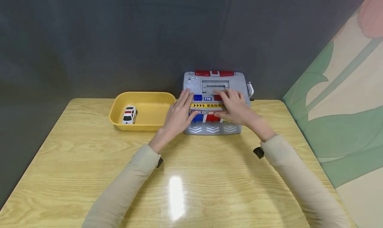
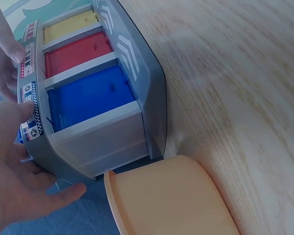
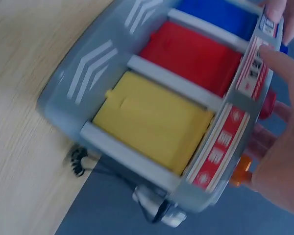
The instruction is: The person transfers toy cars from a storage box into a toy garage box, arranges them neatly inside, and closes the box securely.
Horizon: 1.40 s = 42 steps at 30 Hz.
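A toy car (image 1: 129,115) sits in a yellow tray (image 1: 151,112) on the table (image 1: 209,174) before a dark backdrop (image 1: 125,38).

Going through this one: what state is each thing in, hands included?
Grey toy station: standing on the table
Blue door: closed
Red door: closed
Yellow door: closed
Yellow tray: holding one car
Toy car: roof up
Left hand: touching the station
Right hand: touching the station

Dark backdrop (image 1: 134,38) behind wooden table (image 1: 74,155)
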{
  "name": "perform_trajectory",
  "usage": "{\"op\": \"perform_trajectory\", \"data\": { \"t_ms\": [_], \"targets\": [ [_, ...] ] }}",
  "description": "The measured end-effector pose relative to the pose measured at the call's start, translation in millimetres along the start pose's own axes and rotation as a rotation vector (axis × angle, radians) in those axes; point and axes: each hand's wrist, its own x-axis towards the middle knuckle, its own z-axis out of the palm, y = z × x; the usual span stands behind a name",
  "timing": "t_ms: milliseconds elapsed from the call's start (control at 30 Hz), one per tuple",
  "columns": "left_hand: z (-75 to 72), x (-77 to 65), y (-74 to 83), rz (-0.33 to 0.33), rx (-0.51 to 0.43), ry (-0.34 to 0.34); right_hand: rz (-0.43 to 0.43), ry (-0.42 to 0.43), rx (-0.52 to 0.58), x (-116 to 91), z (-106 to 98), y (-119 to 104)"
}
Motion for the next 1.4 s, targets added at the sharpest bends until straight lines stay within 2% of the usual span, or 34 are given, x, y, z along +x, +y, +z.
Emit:
{"op": "perform_trajectory", "data": {
  "t_ms": [167, 367, 467, 667, 800, 933, 1400],
  "targets": [
    [-1.5, 0.8, -1.8, -0.009, -0.001, 0.0, 0.044, -0.008, 0.023, -7.2, -4.2, 12.6],
    [-2.5, 1.2, -3.5, -0.005, 0.01, -0.023, 0.012, 0.036, 0.042, -9.7, 2.5, 19.5],
    [-4.9, 1.9, -4.7, 0.0, 0.048, -0.046, 0.01, 0.038, 0.044, -8.8, 4.6, 20.1],
    [-14.3, 10.0, -6.1, 0.055, 0.107, -0.079, 0.007, 0.046, 0.048, -5.9, 5.9, 20.5],
    [-18.7, 17.8, -6.8, 0.105, 0.135, -0.132, 0.004, 0.053, 0.051, -5.2, 6.1, 20.8],
    [-17.2, 21.7, -7.9, 0.108, 0.127, -0.19, 0.001, 0.06, 0.054, -5.6, 7.2, 22.3],
    [-11.0, 22.9, -0.9, 0.106, 0.163, -0.177, 0.002, 0.085, 0.053, -12.4, 7.2, 25.0]
  ]
}}
